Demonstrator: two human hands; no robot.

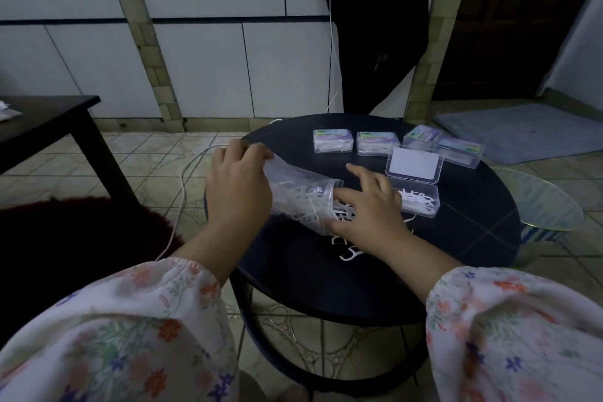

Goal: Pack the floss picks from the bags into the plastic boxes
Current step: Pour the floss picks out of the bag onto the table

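Left hand (236,188) pinches closed end of clear bag (298,197), holding it tilted, mouth toward right. Right hand (367,209) at bag mouth, fingers spread loosely over spilled floss picks (342,210); whether it grips any, cannot tell. Open box (416,202) just beside right hand, some picks inside, lid up. Stray pick (349,256) on round dark worktop (473,238). Four closed boxes (333,141) along far edge.

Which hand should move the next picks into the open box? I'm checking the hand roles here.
Probably the right hand: it lies at the bag's mouth on the spilled picks, right beside the open box. The left hand pinches the bag's far end, tipping it.
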